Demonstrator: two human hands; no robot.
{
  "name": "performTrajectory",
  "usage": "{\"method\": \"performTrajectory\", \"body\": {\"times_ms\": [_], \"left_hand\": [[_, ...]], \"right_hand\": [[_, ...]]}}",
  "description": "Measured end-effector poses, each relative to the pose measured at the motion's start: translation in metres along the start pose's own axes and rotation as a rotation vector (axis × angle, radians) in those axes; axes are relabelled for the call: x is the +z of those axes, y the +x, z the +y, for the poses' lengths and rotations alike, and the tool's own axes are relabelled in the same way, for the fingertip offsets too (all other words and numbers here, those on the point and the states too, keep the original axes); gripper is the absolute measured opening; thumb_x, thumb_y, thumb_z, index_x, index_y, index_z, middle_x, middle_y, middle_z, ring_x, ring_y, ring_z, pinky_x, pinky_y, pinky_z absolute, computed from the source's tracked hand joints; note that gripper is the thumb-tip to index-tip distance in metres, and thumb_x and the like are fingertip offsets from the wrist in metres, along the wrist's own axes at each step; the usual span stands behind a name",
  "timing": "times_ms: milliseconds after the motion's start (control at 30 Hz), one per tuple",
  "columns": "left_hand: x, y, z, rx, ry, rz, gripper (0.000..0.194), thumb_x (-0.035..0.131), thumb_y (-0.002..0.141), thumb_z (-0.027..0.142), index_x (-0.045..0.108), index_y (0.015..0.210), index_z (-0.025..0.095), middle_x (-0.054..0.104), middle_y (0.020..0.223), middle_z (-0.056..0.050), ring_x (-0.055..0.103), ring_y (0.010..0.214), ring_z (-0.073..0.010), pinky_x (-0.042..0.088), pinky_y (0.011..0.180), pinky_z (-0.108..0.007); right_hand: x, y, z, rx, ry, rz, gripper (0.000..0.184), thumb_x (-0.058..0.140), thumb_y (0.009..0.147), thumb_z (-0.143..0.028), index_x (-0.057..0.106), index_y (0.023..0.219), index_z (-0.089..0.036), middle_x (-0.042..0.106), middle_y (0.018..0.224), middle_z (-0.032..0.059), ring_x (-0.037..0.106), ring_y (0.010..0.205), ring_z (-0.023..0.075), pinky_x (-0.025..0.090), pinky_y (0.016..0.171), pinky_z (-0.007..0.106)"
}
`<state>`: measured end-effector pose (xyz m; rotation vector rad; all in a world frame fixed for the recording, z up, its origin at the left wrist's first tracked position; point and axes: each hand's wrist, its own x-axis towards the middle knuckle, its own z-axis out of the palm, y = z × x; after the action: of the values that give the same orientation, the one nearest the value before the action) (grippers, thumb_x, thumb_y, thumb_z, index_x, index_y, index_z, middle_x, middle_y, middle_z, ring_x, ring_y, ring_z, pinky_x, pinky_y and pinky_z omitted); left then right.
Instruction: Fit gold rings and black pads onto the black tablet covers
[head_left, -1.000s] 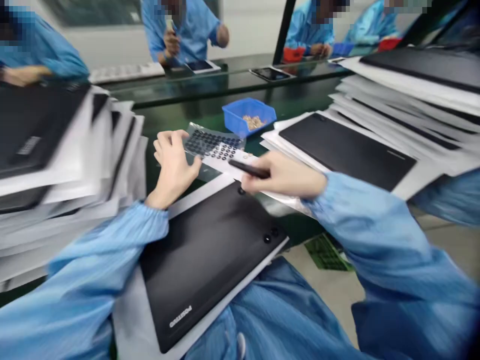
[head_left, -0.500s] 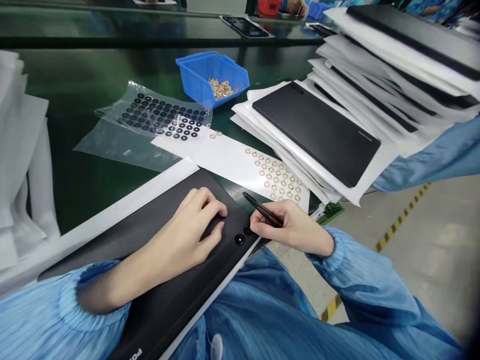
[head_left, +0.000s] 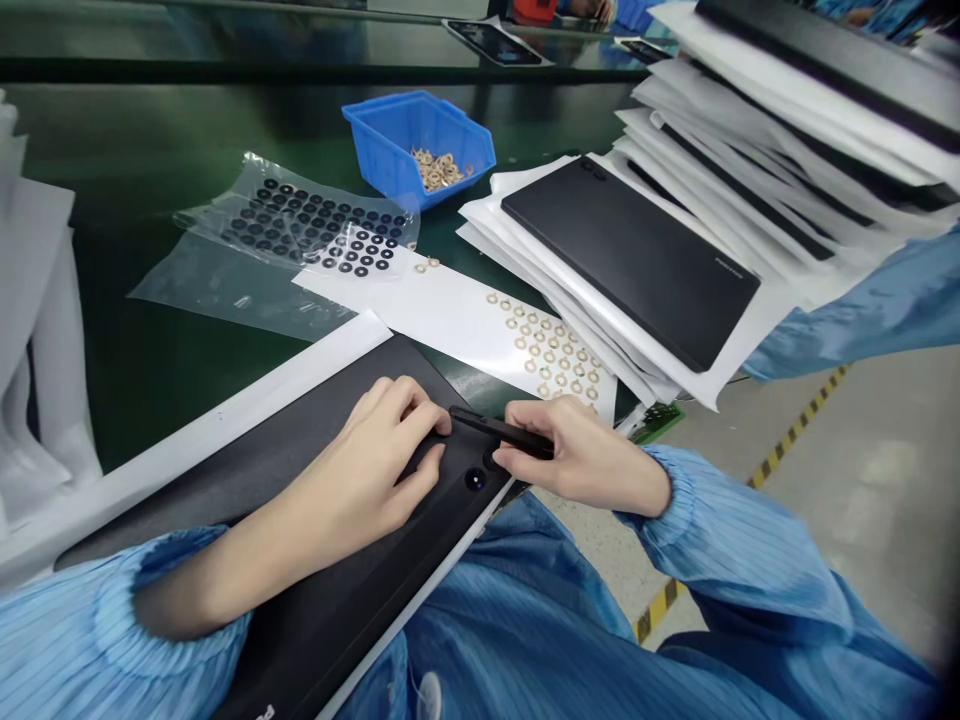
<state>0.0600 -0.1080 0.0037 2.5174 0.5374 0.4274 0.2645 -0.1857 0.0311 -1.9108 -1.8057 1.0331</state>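
Note:
A large black tablet (head_left: 337,595) lies face down on a white sheet at the front edge of the bench, over my lap. My left hand (head_left: 375,455) rests on its back, fingers curled and the thumb apart, with nothing in it. My right hand (head_left: 574,445) is at the tablet's camera corner, closed around a slim black pen-like tool (head_left: 499,428). The tool points left toward my left fingertips. My right fingertips touch the corner beside the round camera lens (head_left: 475,480); a second lens is partly hidden under them.
A white strip (head_left: 450,315) carries rows of small gold rings; a clear bag with black rings (head_left: 322,225) overlaps its far end. Behind stands a blue bin (head_left: 397,125) of gold rings. Tablets between white sheets (head_left: 637,260) are stacked right; more white sheets (head_left: 45,300) stand left.
The black tool has swung left and lower in my right hand, from pointing up and away to lying nearly flat. My left hand has hardly moved. The view has shifted slightly.

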Motion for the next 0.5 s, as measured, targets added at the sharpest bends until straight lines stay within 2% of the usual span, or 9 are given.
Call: {"method": "performTrajectory", "body": {"times_ms": [67,133,200,267,333,400,500], "left_hand": [[0.000,0.000,0.000,0.010,0.009,0.006,0.010,0.043,0.093,0.014,0.052,0.098,0.015,0.047,0.096,-0.005,0.043,0.090,-0.0188,0.041,0.078,-0.034],[0.000,-0.001,0.002,0.047,0.038,-0.005,0.014,0.040,0.094,0.013,0.052,0.099,0.015,0.047,0.096,-0.006,0.043,0.089,-0.0197,0.042,0.077,-0.036],[0.000,-0.003,0.004,0.124,0.090,-0.046,0.019,0.038,0.094,0.012,0.053,0.106,0.014,0.047,0.099,-0.008,0.043,0.089,-0.0214,0.042,0.076,-0.038],[0.000,-0.005,0.007,0.207,0.153,-0.108,0.027,0.038,0.094,0.011,0.052,0.117,0.016,0.048,0.104,-0.010,0.043,0.093,-0.0242,0.042,0.076,-0.040],[-0.001,-0.006,0.010,0.251,0.209,-0.162,0.035,0.038,0.093,0.010,0.049,0.125,0.019,0.047,0.110,-0.011,0.043,0.098,-0.0271,0.043,0.077,-0.042],[-0.002,-0.006,0.012,0.253,0.236,-0.185,0.039,0.039,0.093,0.010,0.047,0.129,0.022,0.047,0.114,-0.012,0.042,0.101,-0.0281,0.043,0.078,-0.042],[-0.003,-0.006,0.014,0.239,0.234,-0.193,0.042,0.040,0.092,0.010,0.044,0.132,0.023,0.048,0.115,-0.012,0.042,0.100,-0.0276,0.043,0.077,-0.041]], "right_hand": [[0.001,0.000,0.003,-0.026,0.033,0.011,0.030,0.063,0.074,-0.017,0.040,0.054,-0.019,0.036,0.047,-0.0076,0.034,0.044,0.0062,0.024,0.042,0.021],[0.004,-0.002,0.009,-0.055,0.166,0.089,0.027,0.065,0.077,-0.023,0.049,0.056,-0.017,0.040,0.045,-0.0071,0.037,0.042,0.0062,0.027,0.041,0.021],[0.011,-0.007,0.016,-0.073,0.382,0.278,0.028,0.063,0.084,-0.033,0.060,0.062,-0.016,0.046,0.043,-0.0057,0.041,0.038,0.0070,0.032,0.040,0.022],[0.022,-0.012,0.021,-0.105,0.589,0.509,0.036,0.053,0.091,-0.039,0.066,0.066,-0.015,0.055,0.048,-0.0016,0.050,0.041,0.0091,0.038,0.041,0.023],[0.033,-0.018,0.022,-0.149,0.733,0.662,0.047,0.041,0.096,-0.041,0.067,0.066,-0.016,0.060,0.057,0.0017,0.055,0.047,0.0103,0.041,0.043,0.023],[0.044,-0.022,0.020,-0.179,0.766,0.711,0.048,0.037,0.098,-0.039,0.066,0.066,-0.017,0.059,0.060,0.0017,0.057,0.051,0.0107,0.045,0.048,0.024],[0.054,-0.024,0.014,-0.179,0.655,0.715,0.023,0.053,0.092,-0.029,0.062,0.073,-0.019,0.060,0.068,0.0000,0.061,0.063,0.0120,0.051,0.061,0.026]]}}
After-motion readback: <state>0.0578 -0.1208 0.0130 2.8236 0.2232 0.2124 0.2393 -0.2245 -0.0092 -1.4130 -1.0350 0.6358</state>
